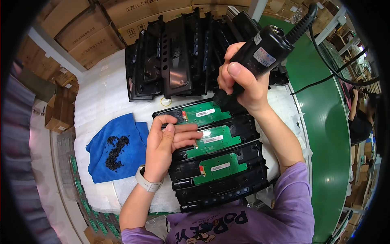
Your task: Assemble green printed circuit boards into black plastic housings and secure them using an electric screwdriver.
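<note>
My right hand (252, 87) grips a black corded electric screwdriver (264, 53), tilted with its dark nose pointing down and left toward the farthest of three black plastic panels (254, 152). Its tip is hidden or too dark to make out. Each panel carries a green circuit board (223, 174) with a white label and a small red part at its left end. Over the left side of the far and middle panels hovers my left hand (160, 142), palm turned inward and fingers stretched apart, with nothing visible in it. A pale watch circles that wrist.
Left of the panels, a blue cloth (136, 142) bears a heap of small black screws (113, 156). More black panels (176, 57) stand stacked at the back, before cardboard boxes (150, 16). A yellow ring (165, 101) lies near them. The screwdriver's cable (315, 44) hangs over a green surface (319, 122).
</note>
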A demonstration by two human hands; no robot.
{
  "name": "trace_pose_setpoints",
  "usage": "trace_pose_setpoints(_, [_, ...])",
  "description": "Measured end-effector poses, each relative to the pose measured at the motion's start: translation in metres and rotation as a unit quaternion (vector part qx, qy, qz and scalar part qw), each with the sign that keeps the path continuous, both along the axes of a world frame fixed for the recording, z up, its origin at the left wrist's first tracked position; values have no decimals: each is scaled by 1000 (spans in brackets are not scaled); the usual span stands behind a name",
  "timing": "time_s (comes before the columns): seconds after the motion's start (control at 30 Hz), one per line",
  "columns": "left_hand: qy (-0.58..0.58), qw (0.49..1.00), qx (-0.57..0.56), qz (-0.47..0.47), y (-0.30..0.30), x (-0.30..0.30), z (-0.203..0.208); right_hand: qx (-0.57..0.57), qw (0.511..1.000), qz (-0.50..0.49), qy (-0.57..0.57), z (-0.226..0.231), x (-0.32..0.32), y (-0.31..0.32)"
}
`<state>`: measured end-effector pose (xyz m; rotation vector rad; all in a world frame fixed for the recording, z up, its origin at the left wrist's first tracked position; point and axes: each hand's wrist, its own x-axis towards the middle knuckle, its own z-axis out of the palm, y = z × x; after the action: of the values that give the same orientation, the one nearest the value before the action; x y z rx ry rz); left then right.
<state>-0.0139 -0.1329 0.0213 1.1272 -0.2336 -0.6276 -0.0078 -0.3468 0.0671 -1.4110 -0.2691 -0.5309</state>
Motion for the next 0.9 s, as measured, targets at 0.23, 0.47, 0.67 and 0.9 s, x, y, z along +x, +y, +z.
trace_pose_setpoints(0.23, [13, 995, 92, -33, 8, 7, 2, -34, 998, -43, 38, 6, 7, 14])
trace_pose_setpoints(0.47, [31, 999, 28, -5, 5, 8, -4, -26, 999, -14, 30, 3, 10, 11])
trace_pose_setpoints(0.67, [23, 999, 45, -8, 1, 4, -7, -69, 998, 1, -13, 1, 3, 12])
trace_pose_setpoints(0.9, [-89, 990, 104, 27, 3, 2, -9, 281, 934, 210, -74, 25, -17, 7])
